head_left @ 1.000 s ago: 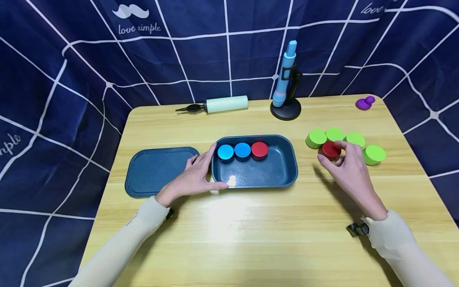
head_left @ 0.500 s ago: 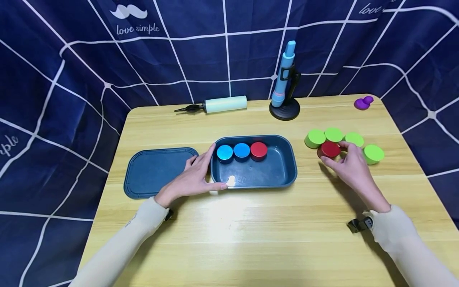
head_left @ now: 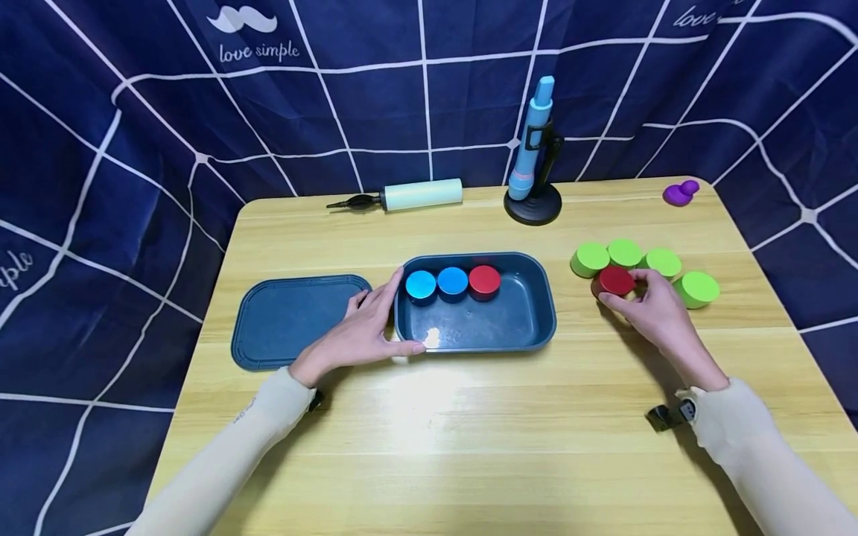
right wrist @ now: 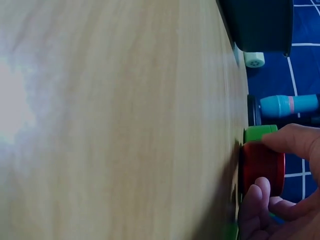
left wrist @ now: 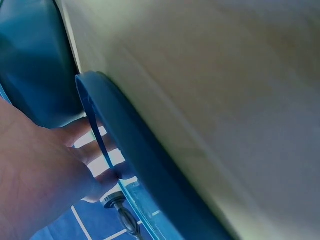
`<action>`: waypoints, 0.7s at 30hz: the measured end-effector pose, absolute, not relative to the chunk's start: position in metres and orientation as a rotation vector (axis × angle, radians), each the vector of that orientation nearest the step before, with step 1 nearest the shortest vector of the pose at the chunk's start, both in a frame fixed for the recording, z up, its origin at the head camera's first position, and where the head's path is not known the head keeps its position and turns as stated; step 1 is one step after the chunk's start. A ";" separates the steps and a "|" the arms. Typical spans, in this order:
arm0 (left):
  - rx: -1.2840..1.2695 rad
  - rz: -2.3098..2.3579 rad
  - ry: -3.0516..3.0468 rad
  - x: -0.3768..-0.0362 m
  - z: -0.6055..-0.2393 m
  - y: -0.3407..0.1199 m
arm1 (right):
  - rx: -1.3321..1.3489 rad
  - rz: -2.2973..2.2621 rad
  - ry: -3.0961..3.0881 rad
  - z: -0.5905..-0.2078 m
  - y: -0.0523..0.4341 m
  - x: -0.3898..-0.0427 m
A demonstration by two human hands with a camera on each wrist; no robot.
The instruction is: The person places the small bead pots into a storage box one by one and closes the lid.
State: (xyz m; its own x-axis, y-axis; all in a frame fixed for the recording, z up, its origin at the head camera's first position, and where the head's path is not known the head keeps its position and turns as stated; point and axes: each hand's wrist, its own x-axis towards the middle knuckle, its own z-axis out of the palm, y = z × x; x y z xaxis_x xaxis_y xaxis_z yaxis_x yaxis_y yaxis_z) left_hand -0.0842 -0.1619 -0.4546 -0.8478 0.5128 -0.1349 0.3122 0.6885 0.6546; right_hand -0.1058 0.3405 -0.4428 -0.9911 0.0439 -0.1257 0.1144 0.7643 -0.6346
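Observation:
My right hand (head_left: pixel 653 311) pinches a red cylinder (head_left: pixel 612 281) between thumb and fingers, at the right side of the table. In the right wrist view that red cylinder (right wrist: pixel 259 167) has a smooth side and a flat rim, and a green cylinder stands behind it. Several green cylinders (head_left: pixel 625 253) cluster behind and right of the hand. My left hand (head_left: pixel 362 327) spans the left end of a dark blue box (head_left: pixel 489 348), fingers fairly straight, thumb at its front rim. Inside the box two blue cylinders (head_left: pixel 453 281) and one red one (head_left: pixel 485 281) stand in a row.
A dark blue lid (head_left: pixel 284 324) lies left of the box, partly under the left hand. At the back are a pale hand pump (head_left: pixel 422 195), a light blue pen-like device on a black stand (head_left: pixel 534 205), and a small purple object (head_left: pixel 681 194).
The right hand and the red cylinder have shifted slightly left and toward the front. The thumb now sits lower on the cylinder's side. The left hand and box stay put.

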 end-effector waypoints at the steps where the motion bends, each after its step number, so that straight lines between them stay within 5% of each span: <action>1: 0.653 0.922 2.595 -0.084 -0.455 -0.162 | 0.138 -1.038 2.854 -0.443 0.340 -0.105; 21: 0.648 0.919 2.594 -0.085 -0.456 -0.162 | 0.238 -1.166 2.964 -0.436 0.328 -0.094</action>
State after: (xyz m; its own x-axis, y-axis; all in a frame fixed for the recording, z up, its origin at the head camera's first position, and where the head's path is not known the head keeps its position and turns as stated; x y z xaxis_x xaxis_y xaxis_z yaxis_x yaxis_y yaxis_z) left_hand -0.0847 -0.1625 -0.4564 -0.8484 0.5108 -0.1390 0.3094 0.6916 0.6526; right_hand -0.0944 0.3279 -0.4363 -0.9875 0.1575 -0.0056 0.1192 0.7228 -0.6807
